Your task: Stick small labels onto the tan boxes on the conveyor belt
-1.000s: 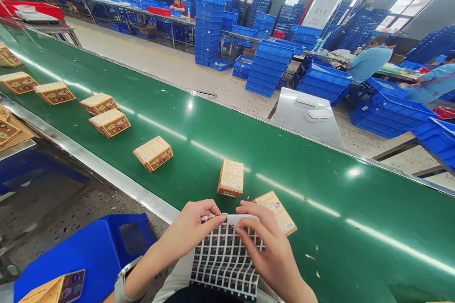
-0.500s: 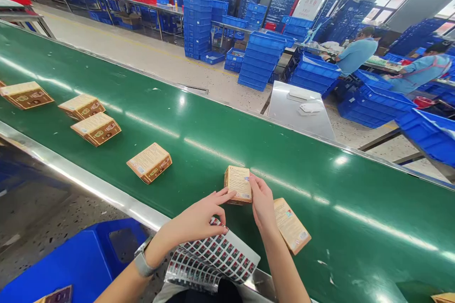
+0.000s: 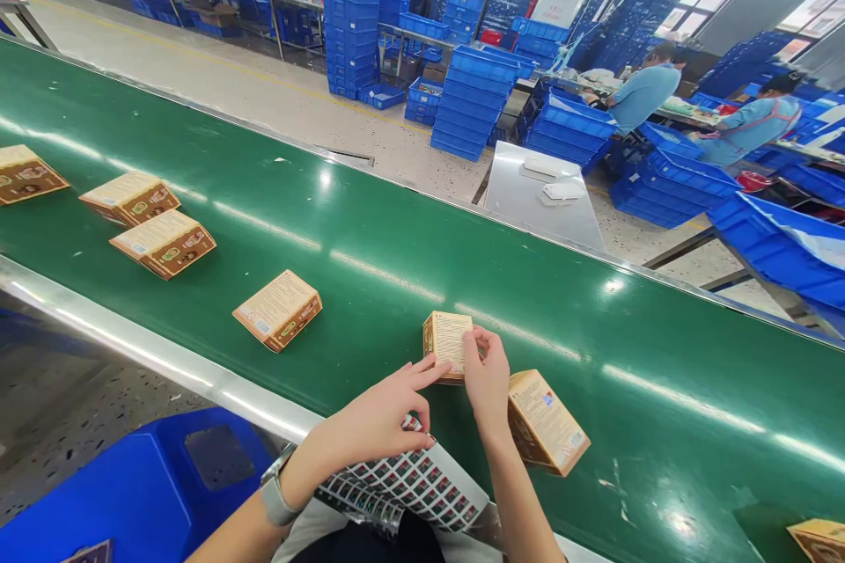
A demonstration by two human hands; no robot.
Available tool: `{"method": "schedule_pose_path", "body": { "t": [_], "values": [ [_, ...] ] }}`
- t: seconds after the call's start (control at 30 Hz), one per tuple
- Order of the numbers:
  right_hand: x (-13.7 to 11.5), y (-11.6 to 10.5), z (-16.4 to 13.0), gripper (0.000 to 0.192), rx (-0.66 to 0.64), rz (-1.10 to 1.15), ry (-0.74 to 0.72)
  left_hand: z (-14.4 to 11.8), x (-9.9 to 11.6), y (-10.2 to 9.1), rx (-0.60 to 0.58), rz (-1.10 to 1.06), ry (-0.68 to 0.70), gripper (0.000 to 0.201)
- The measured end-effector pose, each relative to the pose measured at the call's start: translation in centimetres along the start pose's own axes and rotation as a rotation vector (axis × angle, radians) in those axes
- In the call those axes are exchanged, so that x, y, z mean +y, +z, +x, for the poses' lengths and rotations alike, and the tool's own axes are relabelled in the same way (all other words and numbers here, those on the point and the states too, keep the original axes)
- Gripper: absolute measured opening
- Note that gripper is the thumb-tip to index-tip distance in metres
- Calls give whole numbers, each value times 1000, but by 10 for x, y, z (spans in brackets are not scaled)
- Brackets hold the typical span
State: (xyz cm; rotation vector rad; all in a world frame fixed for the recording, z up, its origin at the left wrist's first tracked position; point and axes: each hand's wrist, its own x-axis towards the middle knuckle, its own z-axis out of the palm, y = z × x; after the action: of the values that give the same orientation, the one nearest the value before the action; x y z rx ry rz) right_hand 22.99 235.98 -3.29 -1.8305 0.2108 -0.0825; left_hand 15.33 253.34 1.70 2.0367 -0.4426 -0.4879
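A small tan and brown carton (image 3: 444, 339) lies on the green conveyor belt, printed text facing up. My right hand (image 3: 487, 378) is at its right edge, with thumb and bent fingers pressed on the top there. What lies under those fingertips is hidden. My left hand (image 3: 383, 409), a watch at its wrist, rests its outstretched fingertips on the carton's near left part. Its thumb and curled fingers pinch the upper edge of a sheet of small dark stickers (image 3: 436, 484), which hangs over my lap. Right of my right forearm is another carton (image 3: 551, 422) bearing a small blue sticker.
On the belt (image 3: 370, 299) to the left are a single carton (image 3: 281, 308) and several more beyond. Another carton (image 3: 819, 537) sits at the lower right. A blue plastic bin (image 3: 132, 493) stands at lower left. Across the belt are a metal table (image 3: 538, 198), stacked blue crates (image 3: 472, 101) and several seated people.
My right fingertips now cover the carton's right edge, where a small bluish sticker showed before. The view has shifted slightly. My left hand keeps its pinch on the sticker sheet.
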Motion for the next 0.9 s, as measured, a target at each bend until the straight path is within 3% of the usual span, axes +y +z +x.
{"method": "schedule_pose_path", "body": {
  "t": [0.17,0.3,0.37,0.43,0.5,0.7,0.83,0.9],
  "values": [
    [-10,-18,18,43,59,-169,-50,5,4,9,-10,31,70,11],
    [-42,-41,12,35,27,-244,-143,-6,10,12,139,-20,-21,9],
    [-60,-50,-10,30,-165,-265,-262,-15,13,12,241,-71,-130,15],
    [-71,-53,-37,26,-468,-283,-376,-25,17,9,337,-161,-184,20],
    [-72,-50,-60,23,-591,-313,-464,-33,20,7,416,-275,-204,23],
    [-53,-34,-75,12,-477,-428,-746,-48,16,6,442,-526,-251,29],
    [-51,-26,-76,17,-400,-479,-1013,-52,10,8,518,-565,-269,30],
    [-54,-25,-79,18,-380,-468,-1048,-54,8,8,565,-557,-290,31]
  ]
}}
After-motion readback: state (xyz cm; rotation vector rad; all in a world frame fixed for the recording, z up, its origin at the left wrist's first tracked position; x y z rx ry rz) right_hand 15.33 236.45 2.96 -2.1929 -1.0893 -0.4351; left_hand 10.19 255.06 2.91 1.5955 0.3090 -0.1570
